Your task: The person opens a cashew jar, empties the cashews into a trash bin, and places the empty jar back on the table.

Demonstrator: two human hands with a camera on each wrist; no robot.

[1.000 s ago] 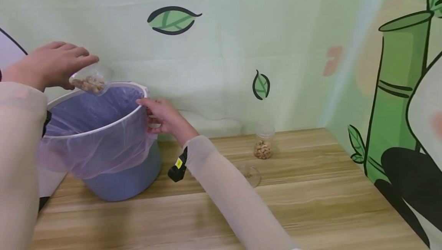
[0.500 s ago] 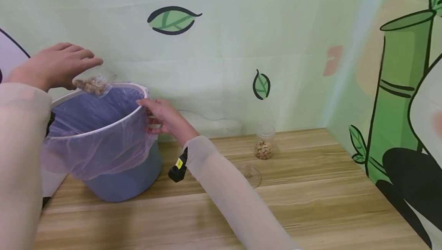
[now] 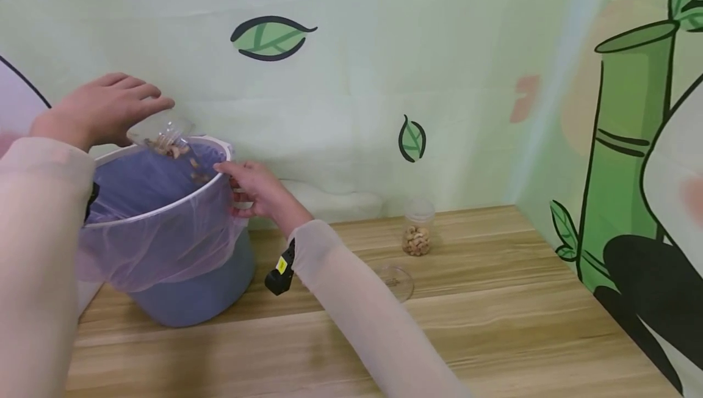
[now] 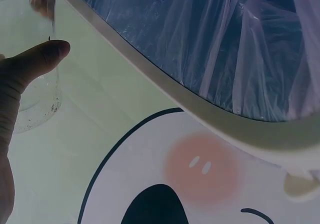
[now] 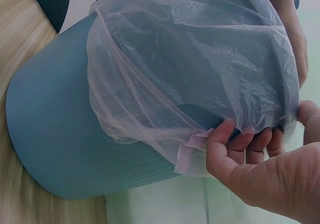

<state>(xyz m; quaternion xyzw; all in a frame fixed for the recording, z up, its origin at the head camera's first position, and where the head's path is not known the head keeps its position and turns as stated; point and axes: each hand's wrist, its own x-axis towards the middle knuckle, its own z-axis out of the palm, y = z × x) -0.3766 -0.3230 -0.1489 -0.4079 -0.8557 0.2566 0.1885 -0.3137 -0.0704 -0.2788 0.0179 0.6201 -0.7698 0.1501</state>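
My left hand [image 3: 110, 108] grips a clear plastic jar [image 3: 144, 129], tipped mouth-down to the right above a blue trash bin [image 3: 192, 303]. Nuts [image 3: 174, 150] lie at the jar's mouth, and a few drop into the bin. In the left wrist view the thumb [image 4: 42, 59] presses along the jar [image 4: 40, 101], whose base holds only crumbs. A thin pinkish bag [image 3: 165, 257] lines the bin and folds over its white rim. My right hand [image 3: 258, 189] holds the rim's right side, thumb on top and fingers [image 5: 225, 151] curled against the bagged wall.
A second clear jar [image 3: 418, 233], partly filled with cashews, stands upright on the wooden table [image 3: 505, 300] to the right. Near it lies a round clear lid [image 3: 400, 282], partly behind the right sleeve. A printed cloth [image 3: 351, 80] hangs behind.
My left hand has moved right and tipped the jar further down. Nuts have slid to its mouth and several now fall into the bin. My right hand keeps its hold on the rim.
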